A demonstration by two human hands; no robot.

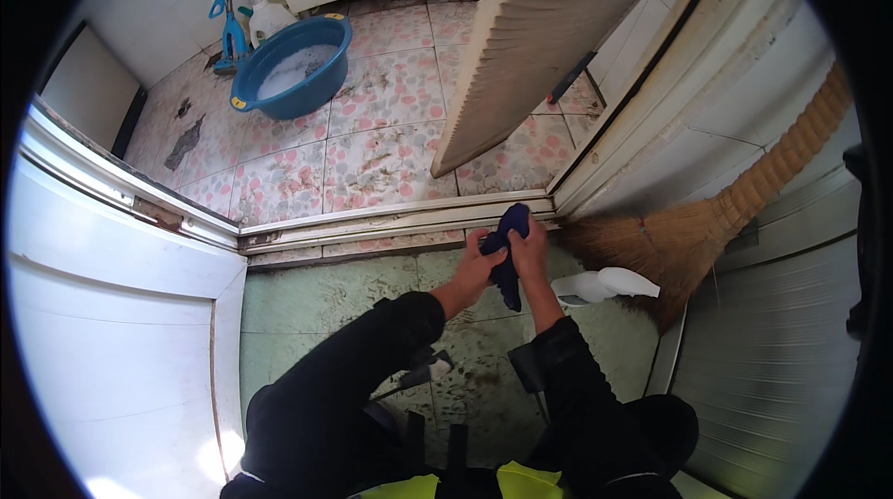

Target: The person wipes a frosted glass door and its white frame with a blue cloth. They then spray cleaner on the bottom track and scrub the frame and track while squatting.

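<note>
A dark blue cloth is bunched up between my two hands, just above the near side of the door sill. My left hand grips its left side, and my right hand holds its upper part from the right. Part of the cloth hangs down between my wrists. Behind my hands runs the dirty white metal door sill, with grime along its grooves. A white plastic bottle stands or lies on the green floor to the right of my right forearm; which, I cannot tell.
A straw broom leans in the right corner. Past the sill, a blue basin of sudsy water sits on dirty pink-patterned tiles, near a blue-handled mop and a white jug. A worn door panel juts in; a white door stands left.
</note>
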